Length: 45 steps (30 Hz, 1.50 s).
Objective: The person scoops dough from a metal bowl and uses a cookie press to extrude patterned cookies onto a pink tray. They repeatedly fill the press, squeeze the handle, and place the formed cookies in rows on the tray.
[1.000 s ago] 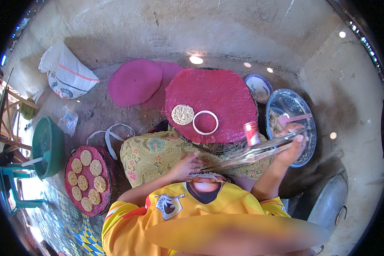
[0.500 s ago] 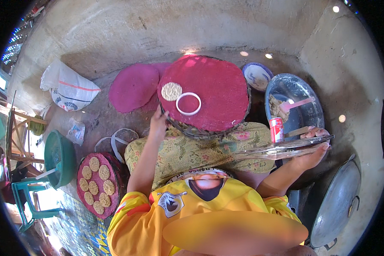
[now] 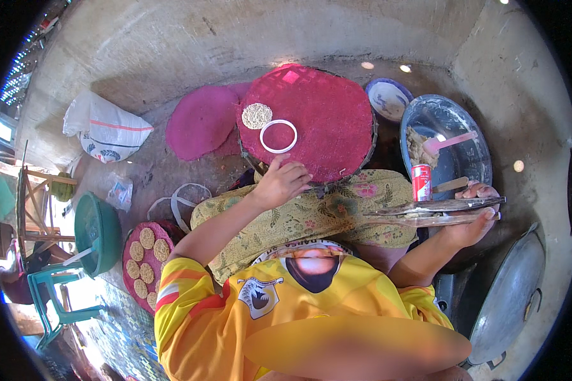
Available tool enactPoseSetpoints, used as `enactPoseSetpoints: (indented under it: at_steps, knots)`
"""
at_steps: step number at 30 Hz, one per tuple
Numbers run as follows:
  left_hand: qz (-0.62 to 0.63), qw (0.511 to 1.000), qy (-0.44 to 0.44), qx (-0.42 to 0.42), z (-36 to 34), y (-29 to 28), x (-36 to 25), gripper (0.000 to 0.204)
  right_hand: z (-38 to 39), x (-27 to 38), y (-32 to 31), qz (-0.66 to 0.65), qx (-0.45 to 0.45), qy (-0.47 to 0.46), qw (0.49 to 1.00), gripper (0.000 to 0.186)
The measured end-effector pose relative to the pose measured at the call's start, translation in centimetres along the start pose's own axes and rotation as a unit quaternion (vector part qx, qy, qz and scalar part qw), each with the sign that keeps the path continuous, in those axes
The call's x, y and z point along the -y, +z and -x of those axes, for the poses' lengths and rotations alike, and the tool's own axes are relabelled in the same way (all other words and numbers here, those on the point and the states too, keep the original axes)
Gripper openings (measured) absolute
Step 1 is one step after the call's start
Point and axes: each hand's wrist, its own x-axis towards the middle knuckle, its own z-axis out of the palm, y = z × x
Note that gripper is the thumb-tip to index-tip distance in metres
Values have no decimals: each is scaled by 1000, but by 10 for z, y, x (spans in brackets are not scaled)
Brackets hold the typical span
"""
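Note:
My left hand [image 3: 283,184] is over the near edge of a round, cloth-covered red tray [image 3: 327,114], its fingers apart and holding nothing. One fingertip comes close to a white ring [image 3: 278,136]; whether they touch I cannot tell. Beside the ring lies a thin, pale round cake [image 3: 257,116]. At the right, my right hand [image 3: 471,219] is closed round the ends of two long, flat wooden boards [image 3: 419,219], which point left over my lap. Just beyond them stands a red can [image 3: 421,182]; what supports it is hidden.
Right of the tray, a dark basin [image 3: 454,120] holds dough [image 3: 419,147] and a pink scoop [image 3: 450,143]. A blue-rimmed bowl [image 3: 389,100] stands behind it. At left are several round cakes on a smaller tray [image 3: 154,254], a green basin [image 3: 105,247] and a white sack [image 3: 108,130]. A large metal pan [image 3: 508,298] leans lower right.
My left hand has let go of the tray's left rim and moved right, to near the ring. The ring stays beside the pale cake. My right hand still grips the boards.

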Motion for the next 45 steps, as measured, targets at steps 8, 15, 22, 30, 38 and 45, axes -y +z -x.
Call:
enactPoseSetpoints:
  at_steps: [8,15,22,30,38,45]
  knots:
    - [-45,995,62,62,-14,6,5,28,0,4,5,24,-19,-33,999,50]
    - [-34,992,61,102,-11,16,11,26,0,3,-1,0,23,-6,1000,50]
    - [187,963,-175,-80,-11,17,4,22,3,1,2,-20,-9,0,1000,50]
    - [18,1000,2,5,0,12,-8,22,1,1,1,-19,29,-12,999,48]
    - [5,1000,-18,14,-1,8,-15,22,1,0,8,-12,48,-13,999,47]
    - [83,962,-185,-184,3,5,-20,29,4,3,12,-37,23,19,999,50]
